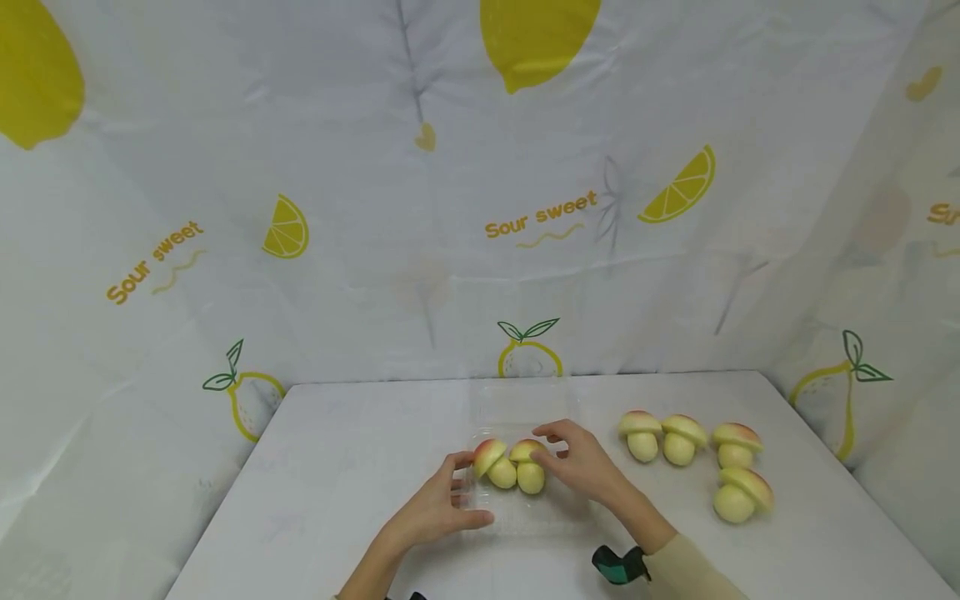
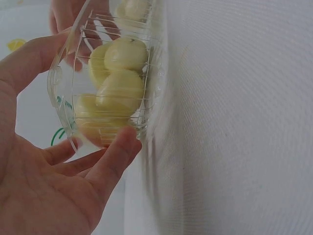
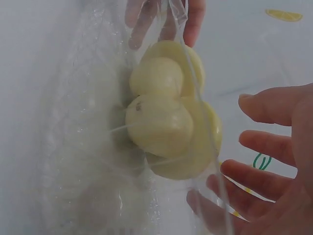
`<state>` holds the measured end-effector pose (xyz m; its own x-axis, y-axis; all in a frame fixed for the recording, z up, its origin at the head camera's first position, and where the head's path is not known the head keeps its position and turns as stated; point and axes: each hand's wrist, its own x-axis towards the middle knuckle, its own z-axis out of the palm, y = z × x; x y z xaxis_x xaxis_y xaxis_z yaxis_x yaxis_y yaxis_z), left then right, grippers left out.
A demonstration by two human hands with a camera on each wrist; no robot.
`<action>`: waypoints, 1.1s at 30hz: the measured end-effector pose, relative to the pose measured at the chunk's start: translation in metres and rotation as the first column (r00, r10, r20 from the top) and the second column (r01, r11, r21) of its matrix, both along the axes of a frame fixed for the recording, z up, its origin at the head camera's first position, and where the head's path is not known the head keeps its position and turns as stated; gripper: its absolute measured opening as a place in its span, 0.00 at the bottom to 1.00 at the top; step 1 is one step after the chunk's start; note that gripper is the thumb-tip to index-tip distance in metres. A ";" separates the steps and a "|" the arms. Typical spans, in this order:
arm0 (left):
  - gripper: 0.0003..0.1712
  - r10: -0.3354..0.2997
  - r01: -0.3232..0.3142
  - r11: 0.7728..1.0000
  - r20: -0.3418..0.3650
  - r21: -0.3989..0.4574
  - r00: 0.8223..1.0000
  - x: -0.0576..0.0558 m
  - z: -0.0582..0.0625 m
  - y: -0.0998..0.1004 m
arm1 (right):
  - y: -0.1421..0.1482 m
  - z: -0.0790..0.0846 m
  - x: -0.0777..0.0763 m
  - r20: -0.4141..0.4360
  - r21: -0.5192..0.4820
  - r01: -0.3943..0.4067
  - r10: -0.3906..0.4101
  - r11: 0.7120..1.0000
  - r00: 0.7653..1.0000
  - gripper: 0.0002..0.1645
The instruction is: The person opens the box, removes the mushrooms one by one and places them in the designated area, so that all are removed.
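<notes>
A clear plastic box [image 1: 517,521] with its clear lid [image 1: 517,404] raised stands in the middle of the table. Two pale yellow mushroom-shaped pieces [image 1: 501,473] with reddish caps lie side by side in it, seen through its ridged wall in the left wrist view. My left hand [image 1: 435,508] holds the left end of the box, thumb at the front and fingers farther back. Over the right part of the box is my right hand [image 1: 581,462], its fingers spread beside the right-hand mushroom piece [image 3: 161,122]. The right wrist view shows a gap between those fingers and the piece.
Several more mushroom-shaped pieces [image 1: 682,442] sit on the white table [image 1: 337,450] to the right of the box. A white curtain [image 1: 360,308] printed with lemons hangs behind the table and along its sides.
</notes>
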<state>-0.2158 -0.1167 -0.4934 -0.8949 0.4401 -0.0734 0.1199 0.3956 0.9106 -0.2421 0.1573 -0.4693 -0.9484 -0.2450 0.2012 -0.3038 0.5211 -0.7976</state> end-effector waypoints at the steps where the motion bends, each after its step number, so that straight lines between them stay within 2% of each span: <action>1: 0.52 -0.001 0.001 1.000 0.000 0.001 1.000 0.000 0.000 0.000 | -0.001 0.000 0.000 0.001 0.001 -0.006 0.006 1.000 1.000 0.18; 11: 0.51 -0.004 0.004 1.000 -0.005 0.008 1.000 0.001 0.001 0.001 | -0.008 -0.010 -0.007 -0.029 0.037 -0.060 0.061 0.998 0.998 0.19; 18: 0.52 0.003 -0.003 1.000 0.008 -0.007 1.000 0.000 0.000 0.000 | -0.011 -0.013 -0.007 -0.066 0.055 -0.040 0.043 0.998 0.997 0.15; 26: 0.53 -0.005 0.005 1.000 -0.003 -0.013 1.000 0.001 0.001 0.000 | -0.009 -0.010 -0.003 -0.088 0.049 -0.032 0.036 0.998 0.995 0.13; 33: 0.54 0.009 -0.009 1.000 0.011 -0.018 1.000 0.001 0.000 0.000 | -0.004 0.000 0.004 -0.059 0.040 -0.041 0.044 0.998 0.997 0.14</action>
